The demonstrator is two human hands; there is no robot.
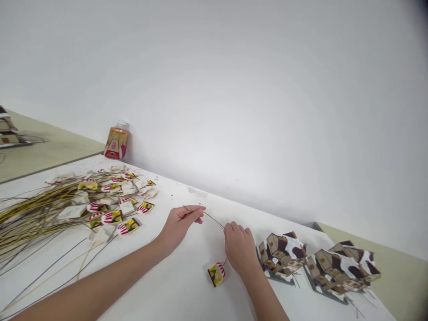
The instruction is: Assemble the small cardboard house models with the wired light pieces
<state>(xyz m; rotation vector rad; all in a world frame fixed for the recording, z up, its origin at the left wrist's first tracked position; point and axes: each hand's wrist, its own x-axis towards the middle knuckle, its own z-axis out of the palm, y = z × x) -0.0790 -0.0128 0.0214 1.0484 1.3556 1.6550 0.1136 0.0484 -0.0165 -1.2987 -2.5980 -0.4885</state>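
Note:
Between my two hands runs a thin wire (214, 220), bowed slightly. My left hand (182, 225) pinches its far end between thumb and fingertips. Closed around the wire lower down is my right hand (239, 245), its fingers curled so the grip itself is partly hidden. From below the right hand the wire comes out to a small yellow piece with a red-and-white striped top (217, 273), which hangs or lies just over the white table (180, 285); I cannot tell whether it touches.
On the left lies a heap of wires with similar striped pieces (112, 217). A jar with a red and gold label (117, 140) stands against the white wall (234, 102). Little model houses with brown and white roofs (282, 254) sit at the right; another house (8, 129) is far left.

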